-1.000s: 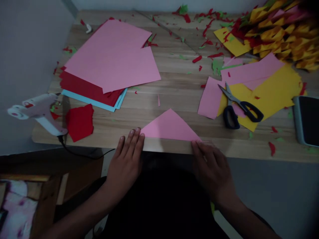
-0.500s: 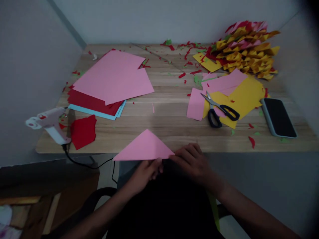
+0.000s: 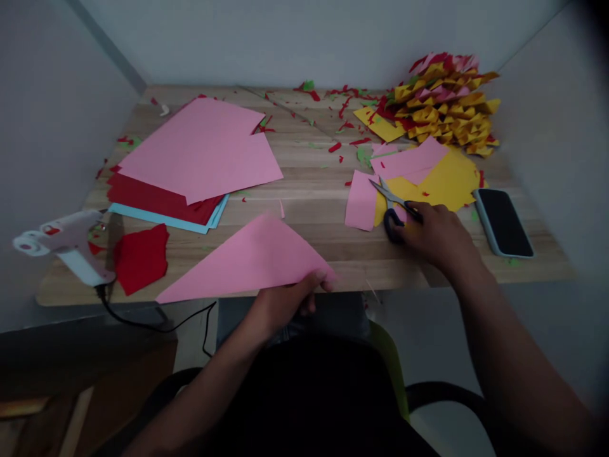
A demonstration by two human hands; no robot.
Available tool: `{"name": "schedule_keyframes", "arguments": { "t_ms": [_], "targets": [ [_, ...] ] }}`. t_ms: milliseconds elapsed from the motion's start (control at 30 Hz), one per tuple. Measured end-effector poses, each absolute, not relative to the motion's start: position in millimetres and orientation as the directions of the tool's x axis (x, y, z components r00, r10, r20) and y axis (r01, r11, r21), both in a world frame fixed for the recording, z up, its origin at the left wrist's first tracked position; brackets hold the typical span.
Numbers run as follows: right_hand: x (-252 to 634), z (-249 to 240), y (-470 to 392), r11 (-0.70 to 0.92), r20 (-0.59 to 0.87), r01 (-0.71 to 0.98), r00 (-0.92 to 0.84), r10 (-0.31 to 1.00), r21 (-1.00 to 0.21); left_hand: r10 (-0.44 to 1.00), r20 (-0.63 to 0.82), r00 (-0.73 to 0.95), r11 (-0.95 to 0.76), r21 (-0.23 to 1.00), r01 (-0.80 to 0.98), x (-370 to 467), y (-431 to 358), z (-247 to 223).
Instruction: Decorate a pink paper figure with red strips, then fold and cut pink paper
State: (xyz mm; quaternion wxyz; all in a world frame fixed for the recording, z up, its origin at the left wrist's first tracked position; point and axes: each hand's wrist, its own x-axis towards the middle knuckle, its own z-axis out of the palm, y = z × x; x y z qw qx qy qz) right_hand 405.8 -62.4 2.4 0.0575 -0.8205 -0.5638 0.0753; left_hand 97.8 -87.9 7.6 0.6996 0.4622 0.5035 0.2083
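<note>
A pink paper triangle (image 3: 252, 257) is raised at the table's front edge, its long side toward me. My left hand (image 3: 290, 298) pinches it near its right corner, thumb on top. My right hand (image 3: 435, 235) has its fingers closed on the dark handles of the scissors (image 3: 390, 197), which lie over pink and yellow paper pieces; the blades are slightly apart and point to the back left. The hand covers part of the handles. Beneath the scissors are a pink piece (image 3: 360, 200) and a yellow sheet (image 3: 450, 181).
Pink sheets (image 3: 204, 146) lie over red and blue ones at the left. Nearer are a red piece (image 3: 141, 257) and a corded glue gun (image 3: 78, 247). A folded-paper model (image 3: 447, 105) stands back right, a phone (image 3: 504, 222) at right. Scraps litter the wooden table (image 3: 304, 184).
My right hand has left the pink triangle, moved right and forward, and taken hold of the scissors' handles. The triangle, in my left hand, has been lifted and spread wider. The view has shifted slightly.
</note>
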Motion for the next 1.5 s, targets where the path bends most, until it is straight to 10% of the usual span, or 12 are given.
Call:
{"name": "schedule_keyframes", "arguments": {
  "t_ms": [300,433,600,1500],
  "targets": [
    [412.1,18.0,-80.2,-0.377,-0.072,0.681,0.431,0.899,-0.628,0.837,-0.402,0.372,0.375,0.916,0.146,102.4,-75.6,21.1],
    [373.4,14.3,-137.7,-0.187,-0.140,0.116,0.327,0.935,-0.976,0.850,-0.385,0.360,0.395,0.917,0.051,105.1,-68.7,22.4],
    [291.7,7.1,-186.4,-0.206,-0.203,-0.101,-0.041,0.978,-0.973,0.844,-0.340,0.414,0.394,0.918,-0.049,112.4,-61.1,28.1],
    [256.6,21.1,-170.6,-0.200,-0.202,0.038,-0.048,0.978,-0.979,0.900,-0.284,0.330,0.306,0.952,-0.014,106.4,-63.5,42.1]
  ]
}}
